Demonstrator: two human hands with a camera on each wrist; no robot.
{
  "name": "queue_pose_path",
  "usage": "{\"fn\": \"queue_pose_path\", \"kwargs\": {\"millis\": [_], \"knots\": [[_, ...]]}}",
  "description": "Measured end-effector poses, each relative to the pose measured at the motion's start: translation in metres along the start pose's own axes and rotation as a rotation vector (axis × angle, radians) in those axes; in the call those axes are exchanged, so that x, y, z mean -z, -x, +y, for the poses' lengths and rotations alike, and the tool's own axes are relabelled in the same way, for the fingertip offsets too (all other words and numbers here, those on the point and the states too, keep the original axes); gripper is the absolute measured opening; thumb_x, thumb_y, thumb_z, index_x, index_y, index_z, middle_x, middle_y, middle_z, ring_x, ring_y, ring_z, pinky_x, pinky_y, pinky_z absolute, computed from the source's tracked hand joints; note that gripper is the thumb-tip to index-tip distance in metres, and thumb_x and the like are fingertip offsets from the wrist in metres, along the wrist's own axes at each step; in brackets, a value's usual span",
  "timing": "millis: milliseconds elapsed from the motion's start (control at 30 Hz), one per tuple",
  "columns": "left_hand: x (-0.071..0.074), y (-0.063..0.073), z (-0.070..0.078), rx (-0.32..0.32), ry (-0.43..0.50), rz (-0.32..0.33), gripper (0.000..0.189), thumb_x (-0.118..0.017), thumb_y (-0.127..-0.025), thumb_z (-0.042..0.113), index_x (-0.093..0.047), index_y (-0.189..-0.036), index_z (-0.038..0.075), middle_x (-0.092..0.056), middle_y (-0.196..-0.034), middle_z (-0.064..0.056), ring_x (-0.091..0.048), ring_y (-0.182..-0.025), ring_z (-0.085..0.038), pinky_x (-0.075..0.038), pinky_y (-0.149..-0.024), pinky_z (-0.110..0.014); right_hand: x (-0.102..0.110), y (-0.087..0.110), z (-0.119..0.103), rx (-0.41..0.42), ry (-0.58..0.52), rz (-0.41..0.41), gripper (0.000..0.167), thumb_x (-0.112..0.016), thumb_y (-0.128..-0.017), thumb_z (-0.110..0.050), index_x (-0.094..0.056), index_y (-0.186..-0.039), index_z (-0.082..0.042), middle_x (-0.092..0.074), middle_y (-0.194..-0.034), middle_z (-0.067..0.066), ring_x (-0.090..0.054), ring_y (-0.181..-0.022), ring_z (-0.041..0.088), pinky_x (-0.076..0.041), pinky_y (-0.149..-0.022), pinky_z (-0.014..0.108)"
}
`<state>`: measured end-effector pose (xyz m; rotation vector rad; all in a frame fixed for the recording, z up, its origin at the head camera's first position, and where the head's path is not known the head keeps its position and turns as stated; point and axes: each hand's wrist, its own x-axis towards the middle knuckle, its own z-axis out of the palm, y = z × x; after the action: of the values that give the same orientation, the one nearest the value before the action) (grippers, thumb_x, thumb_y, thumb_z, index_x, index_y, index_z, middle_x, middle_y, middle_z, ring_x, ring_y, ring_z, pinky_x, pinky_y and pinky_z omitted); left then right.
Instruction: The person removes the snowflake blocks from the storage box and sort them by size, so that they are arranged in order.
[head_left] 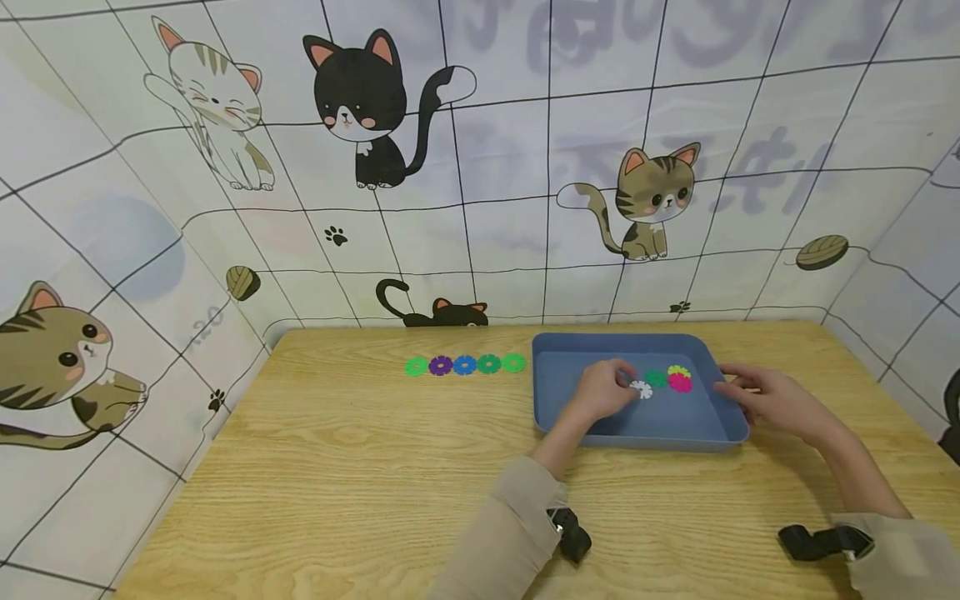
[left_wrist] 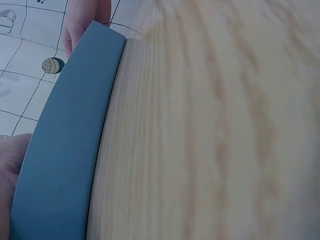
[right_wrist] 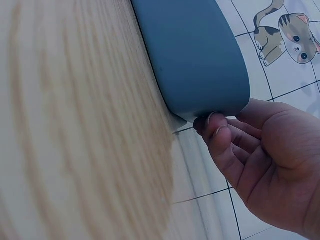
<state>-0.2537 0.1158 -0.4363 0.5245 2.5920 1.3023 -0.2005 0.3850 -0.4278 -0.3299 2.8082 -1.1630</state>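
Observation:
My left hand [head_left: 604, 392] reaches into a blue-grey rectangular tray [head_left: 557, 383], its thumb and index finger pinching the edge of a white notched plastic disc [head_left: 642, 390]. To the right of that disc lie a green disc [head_left: 656, 379], a pink disc [head_left: 680, 382] and a yellow disc [head_left: 678, 370] partly covered by the pink one. At the tray's right end, my right hand [head_left: 783, 402] grips the wall, the thumb at the rim and the curled fingers [right_wrist: 222, 142] against the outside. In the left wrist view the tray's side wall hides the left fingertips.
Left of the tray, several discs lie in a row on the wooden table [head_left: 337, 467]: a light green disc [head_left: 416, 367], a purple disc [head_left: 441, 366], a blue disc [head_left: 465, 365] and two more greens. A cat-patterned wall covering [head_left: 510, 242] stands behind the table.

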Motion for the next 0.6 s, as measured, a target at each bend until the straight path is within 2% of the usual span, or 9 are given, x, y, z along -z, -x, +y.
{"fn": "queue_pose_path", "kwargs": {"millis": [300,600], "knots": [[-0.0090,-0.0056,0.0040,0.008,-0.219,0.044,0.024,-0.083,-0.086,0.024,-0.075,-0.108,0.021,-0.060,-0.078,0.010,-0.051,-0.073,-0.004,-0.040,-0.066,-0.018,0.0004,-0.0001,0.0030,-0.004,-0.014,-0.002,0.057,-0.055,-0.106,-0.023,-0.038,-0.145,0.016,-0.064,-0.095,0.014,-0.056,-0.059,0.016,-0.049,-0.053,0.032],[-0.0065,-0.0006,0.0087,0.035,-0.221,0.077,0.024,-0.086,-0.081,0.018,-0.069,-0.099,0.020,-0.054,-0.075,0.009,-0.049,-0.071,-0.007,-0.040,-0.065,-0.020,-0.0001,0.0002,0.0001,-0.010,-0.019,-0.002,0.058,-0.055,-0.106,-0.024,-0.038,-0.145,0.016,-0.064,-0.095,0.014,-0.055,-0.059,0.017,-0.048,-0.052,0.032]]}}
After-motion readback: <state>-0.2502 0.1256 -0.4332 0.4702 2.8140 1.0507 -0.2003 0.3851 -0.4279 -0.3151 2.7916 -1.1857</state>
